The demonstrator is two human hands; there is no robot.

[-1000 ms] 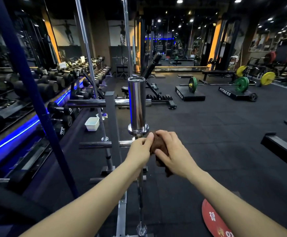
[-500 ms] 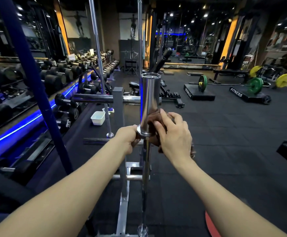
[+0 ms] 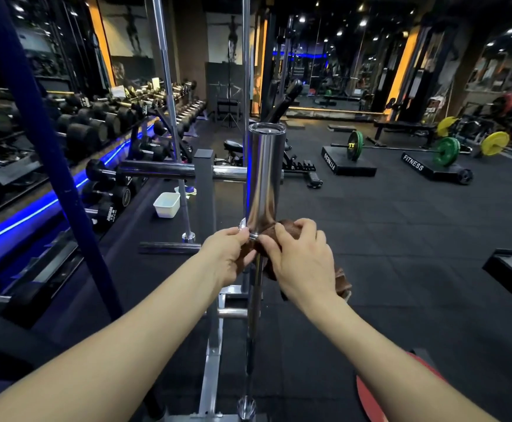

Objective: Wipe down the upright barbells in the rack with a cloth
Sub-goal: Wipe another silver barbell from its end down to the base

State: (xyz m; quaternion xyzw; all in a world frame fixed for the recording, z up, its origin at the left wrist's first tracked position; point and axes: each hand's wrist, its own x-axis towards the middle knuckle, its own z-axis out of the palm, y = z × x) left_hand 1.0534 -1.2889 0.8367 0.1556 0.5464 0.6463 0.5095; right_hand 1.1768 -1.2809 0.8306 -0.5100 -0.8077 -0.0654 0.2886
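Note:
An upright chrome barbell (image 3: 264, 178) stands in the metal rack (image 3: 206, 300) straight in front of me, its thick sleeve on top and thin shaft below. A brown cloth (image 3: 285, 231) is wrapped around the bar just under the sleeve's collar. My right hand (image 3: 302, 263) grips the cloth from the right, and a tail of cloth hangs behind its wrist. From the left, my left hand (image 3: 229, 255) pinches the cloth at the collar. Two more upright bars (image 3: 169, 95) rise behind.
A dark blue slanted post (image 3: 50, 166) crosses the left side. Dumbbell racks (image 3: 96, 129) line the left wall above a blue light strip. A white tub (image 3: 167, 205) sits on the floor. A red plate (image 3: 379, 391) lies at lower right; loaded barbells (image 3: 401, 149) rest beyond.
Both hands moved the cloth up from the thin shaft to the sleeve's collar. The camera came closer to the bar.

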